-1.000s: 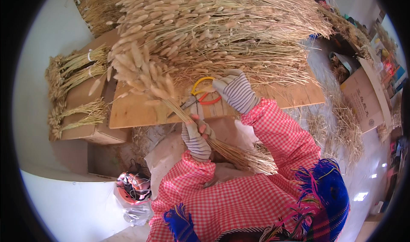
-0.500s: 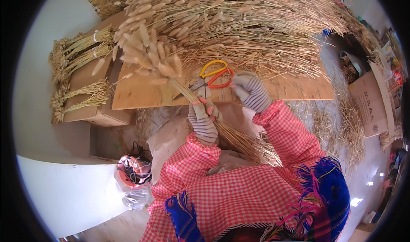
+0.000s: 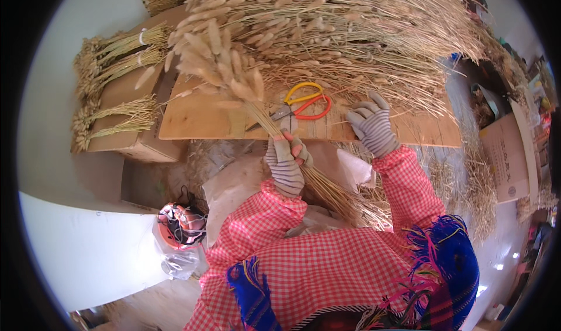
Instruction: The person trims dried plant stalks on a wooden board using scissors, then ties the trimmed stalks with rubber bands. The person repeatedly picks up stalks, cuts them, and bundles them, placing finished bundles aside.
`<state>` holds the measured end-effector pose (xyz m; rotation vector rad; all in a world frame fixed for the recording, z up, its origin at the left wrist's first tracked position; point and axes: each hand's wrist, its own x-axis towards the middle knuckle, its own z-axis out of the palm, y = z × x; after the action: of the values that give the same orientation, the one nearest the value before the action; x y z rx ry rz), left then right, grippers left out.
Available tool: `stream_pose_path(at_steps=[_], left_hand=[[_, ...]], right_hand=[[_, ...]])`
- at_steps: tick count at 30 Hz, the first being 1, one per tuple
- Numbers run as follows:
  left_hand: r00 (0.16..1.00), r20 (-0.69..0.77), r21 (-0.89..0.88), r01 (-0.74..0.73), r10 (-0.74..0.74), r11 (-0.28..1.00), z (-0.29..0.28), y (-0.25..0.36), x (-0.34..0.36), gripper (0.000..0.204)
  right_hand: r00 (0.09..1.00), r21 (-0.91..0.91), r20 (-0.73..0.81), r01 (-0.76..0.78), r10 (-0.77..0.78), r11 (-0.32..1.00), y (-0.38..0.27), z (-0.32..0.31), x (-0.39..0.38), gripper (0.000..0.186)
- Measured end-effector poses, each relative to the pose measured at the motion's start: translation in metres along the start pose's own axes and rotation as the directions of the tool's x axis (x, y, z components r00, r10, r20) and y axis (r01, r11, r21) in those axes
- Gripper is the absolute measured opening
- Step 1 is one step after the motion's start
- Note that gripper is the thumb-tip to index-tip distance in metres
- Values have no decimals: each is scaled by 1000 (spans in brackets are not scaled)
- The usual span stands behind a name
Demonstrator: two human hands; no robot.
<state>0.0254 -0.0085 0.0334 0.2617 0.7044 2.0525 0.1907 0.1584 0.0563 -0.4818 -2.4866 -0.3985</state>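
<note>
My left hand [image 3: 287, 163], in a striped glove, is closed round the stems of a bunch of dried bunny-tail grass [image 3: 261, 117]. The fluffy heads point up and to the left, and the stem ends fan out toward my lap. My right hand [image 3: 372, 126], also gloved, has its fingers apart over the front edge of the wooden board [image 3: 198, 119], nothing seen in it. Between the hands, scissors [image 3: 307, 102] with one yellow and one orange-red handle lie on the board, blades toward the bunch. Behind them spreads a large heap of dried grass [image 3: 350, 33], heads to the left.
On a cardboard box [image 3: 125, 88] at the left lie several tied bundles [image 3: 123, 118]. A sheet of brown paper [image 3: 239, 185] covers my lap area. Another carton [image 3: 505, 156] stands at the right among loose straw [image 3: 476, 179]. A plastic bag [image 3: 181, 264] sits at the lower left.
My right hand has moved right, away from the scissors, and its fingers have spread. The left hand keeps its hold on the bunch. The whole view has shifted slightly.
</note>
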Motion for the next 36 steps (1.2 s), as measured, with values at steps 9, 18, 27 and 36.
stream_pose_path(at_steps=[9,18,27,36], left_hand=[[996,-83,52,-12,17,999,9,-1,-3,25],[973,-87,259,-185,213,948,-15,-32,10,35],[959,-84,293,-235,270,927,-9,-41,5,33],[974,2,430,-205,226,879,-7,-29,0,25]], right_hand=[[973,313,-34,-208,229,927,-38,-51,12,30],[937,319,297,-277,182,906,-119,-55,64,18],[935,472,318,-300,158,829,-105,-48,65,11],[933,389,361,-146,-4,910,-96,-52,70,15]])
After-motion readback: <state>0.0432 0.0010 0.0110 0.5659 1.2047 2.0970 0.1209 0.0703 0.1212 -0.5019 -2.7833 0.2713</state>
